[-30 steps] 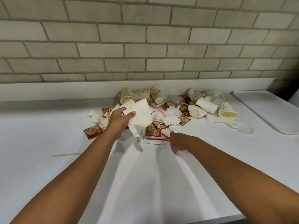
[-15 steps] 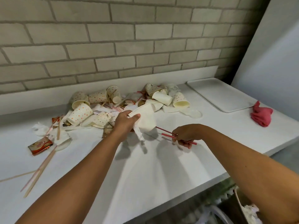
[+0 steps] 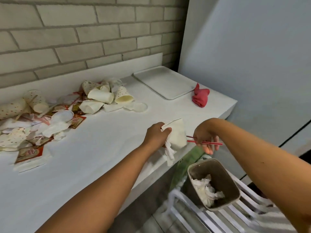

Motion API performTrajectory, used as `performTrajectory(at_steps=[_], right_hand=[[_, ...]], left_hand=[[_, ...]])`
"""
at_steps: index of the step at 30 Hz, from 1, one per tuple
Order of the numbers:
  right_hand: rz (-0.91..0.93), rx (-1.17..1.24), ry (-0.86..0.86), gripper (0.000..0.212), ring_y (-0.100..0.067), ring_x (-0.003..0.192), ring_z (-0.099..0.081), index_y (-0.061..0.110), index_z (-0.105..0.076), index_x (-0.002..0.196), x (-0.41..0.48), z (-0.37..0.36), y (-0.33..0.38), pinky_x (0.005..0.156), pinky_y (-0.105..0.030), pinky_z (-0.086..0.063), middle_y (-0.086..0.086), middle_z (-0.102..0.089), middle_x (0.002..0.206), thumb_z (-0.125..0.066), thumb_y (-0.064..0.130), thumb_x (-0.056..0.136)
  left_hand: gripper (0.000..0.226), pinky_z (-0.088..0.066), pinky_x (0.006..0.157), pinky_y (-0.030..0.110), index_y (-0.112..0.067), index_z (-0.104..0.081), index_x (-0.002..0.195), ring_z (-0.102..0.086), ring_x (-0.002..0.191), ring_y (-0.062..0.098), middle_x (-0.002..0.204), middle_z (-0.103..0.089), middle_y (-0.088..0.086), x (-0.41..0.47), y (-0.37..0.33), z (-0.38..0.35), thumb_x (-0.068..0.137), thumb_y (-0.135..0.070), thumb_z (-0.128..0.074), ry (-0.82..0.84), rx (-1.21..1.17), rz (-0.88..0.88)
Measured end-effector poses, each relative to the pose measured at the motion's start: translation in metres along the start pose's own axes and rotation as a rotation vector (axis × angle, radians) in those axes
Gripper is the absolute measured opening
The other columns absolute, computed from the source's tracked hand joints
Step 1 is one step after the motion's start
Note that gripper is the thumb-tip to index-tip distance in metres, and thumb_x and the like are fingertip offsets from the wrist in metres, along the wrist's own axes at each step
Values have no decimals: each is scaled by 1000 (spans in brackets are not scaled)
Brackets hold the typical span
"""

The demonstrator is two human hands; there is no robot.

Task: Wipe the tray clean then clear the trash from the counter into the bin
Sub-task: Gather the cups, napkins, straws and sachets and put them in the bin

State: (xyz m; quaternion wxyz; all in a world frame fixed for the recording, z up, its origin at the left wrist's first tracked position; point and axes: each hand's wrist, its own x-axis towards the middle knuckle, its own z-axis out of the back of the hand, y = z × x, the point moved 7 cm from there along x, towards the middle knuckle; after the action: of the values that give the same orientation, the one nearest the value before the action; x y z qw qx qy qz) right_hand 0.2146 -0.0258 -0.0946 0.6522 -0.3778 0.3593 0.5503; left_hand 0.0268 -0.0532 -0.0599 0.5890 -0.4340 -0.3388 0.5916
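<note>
Left hand [image 3: 156, 134] fingers grip a paper cup [image 3: 176, 133] and tissue [image 3: 169, 150]; right hand [image 3: 204, 135] fingers pinch red straws [image 3: 212, 143]. Both are near the bin [image 3: 223, 179], seemingly short of its mouth. We fear an early release lands trash beside the bin; the thin straws may slip.

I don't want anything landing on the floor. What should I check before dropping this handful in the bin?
1. Left hand grips the paper cup and napkin: ok.
2. Right hand pinches the red straws: ok.
3. Bin open, with room: ok, paper only at its bottom.
4. Paper cup over the bin's mouth: not ok, it is above the counter edge.
5. Red straws over the bin's mouth: cannot tell.
6. Counter cleared: not ok, a trash pile lies by the wall.
</note>
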Motion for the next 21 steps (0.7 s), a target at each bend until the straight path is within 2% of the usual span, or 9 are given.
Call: performTrajectory(at_steps=[3, 5, 7, 9, 13, 16, 18, 20, 21], right_hand=[[-32, 57, 37, 39, -20, 68, -68, -9, -52, 117, 16, -16, -52, 55, -29, -56, -12, -67, 83, -30, 20, 103], [-41, 89, 67, 39, -16, 59, -70, -9, -47, 126, 24, -30, -81, 53, -28, -56, -10, -69, 76, -31, 18, 102], [-52, 88, 98, 40, -18, 59, -70, -10, -43, 131, 37, -44, -110, 52, -28, -56, -9, -71, 68, -33, 16, 102], [-85, 85, 129, 39, -21, 61, -69, -11, -45, 129, 52, -60, -134, 55, -30, -56, -11, -70, 67, -35, 15, 101], [-144, 156, 79, 19, -15, 42, -54, 0, -56, 88, 76, -87, -159, 41, -20, -44, -7, -59, 54, -43, 10, 97], [-96, 170, 3, 19, -13, 49, -41, 3, -53, 78, 99, -96, -156, 43, -20, -37, -6, -48, 62, -46, 7, 95], [-67, 246, -26, 13, -15, 52, -47, -1, -55, 94, 115, -99, -150, 51, -23, -44, -10, -55, 70, -45, 8, 96], [-19, 327, -66, 25, -22, 67, -59, -1, -51, 116, 123, -96, -141, 70, -31, -56, -21, -64, 101, -47, 13, 95], [30, 337, -126, 32, -25, 80, -62, 1, -48, 123, 128, -89, -139, 80, -35, -55, -22, -61, 116, -48, 13, 94]], left_hand=[[15, -54, 80, 43, -9, -59, 86, -61, 83, 29, 84, -60, 11, 4, -10, -56, 92, -21, -51, 111, 47, -23], [16, -56, 75, 38, -8, -61, 94, -62, 85, 30, 94, -64, 15, 7, -13, -87, 92, -21, -51, 159, 70, -32], [22, -52, 67, 28, -7, -61, 105, -61, 87, 26, 106, -65, 14, 11, -13, -114, 93, -22, -51, 195, 106, -36], [32, -47, 71, 23, -8, -57, 121, -60, 98, 24, 119, -62, 10, 14, -10, -134, 94, -24, -50, 218, 137, -26], [37, -43, 75, 24, -11, -54, 126, -58, 107, 23, 123, -59, 6, 22, -2, -161, 93, -28, -50, 235, 221, 5], [33, -40, 73, 21, -7, -57, 122, -59, 103, 22, 118, -62, 10, 28, 3, -177, 94, -22, -51, 225, 218, 4], [33, -40, 73, 21, -6, -57, 123, -59, 104, 23, 118, -62, 10, 31, 10, -185, 94, -20, -51, 231, 215, 31], [32, -40, 74, 20, -5, -58, 122, -60, 105, 25, 118, -64, 11, 34, 19, -189, 93, -18, -52, 236, 210, 47], [31, -39, 73, 19, -4, -58, 121, -61, 105, 26, 117, -64, 12, 35, 24, -192, 93, -17, -52, 235, 208, 55]])
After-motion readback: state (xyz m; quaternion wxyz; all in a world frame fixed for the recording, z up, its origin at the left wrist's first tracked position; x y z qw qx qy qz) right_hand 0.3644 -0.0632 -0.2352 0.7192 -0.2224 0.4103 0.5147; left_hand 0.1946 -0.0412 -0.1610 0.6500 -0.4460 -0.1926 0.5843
